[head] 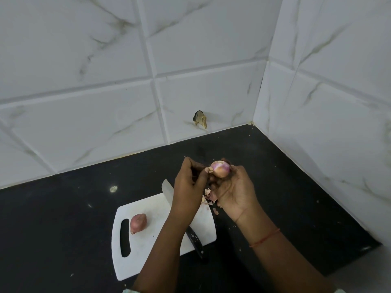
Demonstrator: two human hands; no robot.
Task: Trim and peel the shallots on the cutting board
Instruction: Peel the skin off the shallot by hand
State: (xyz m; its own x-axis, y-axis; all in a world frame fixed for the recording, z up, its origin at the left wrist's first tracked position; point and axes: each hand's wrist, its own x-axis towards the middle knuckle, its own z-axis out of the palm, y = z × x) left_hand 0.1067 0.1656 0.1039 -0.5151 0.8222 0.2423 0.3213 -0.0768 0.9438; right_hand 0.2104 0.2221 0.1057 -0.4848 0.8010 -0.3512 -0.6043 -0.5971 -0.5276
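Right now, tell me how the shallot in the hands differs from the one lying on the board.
The held shallot sits above the counter, gripped by the right hand while the left hand pinches its skin; the other shallot lies untouched on the cutting board. The held one shows pale, partly peeled flesh; the other keeps its reddish skin. Both look similar in size.

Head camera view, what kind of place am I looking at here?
Most likely a home kitchen corner: a dark countertop meets white marble-look wall tiles, and a white cutting board carries a knife and an unpeeled shallot.
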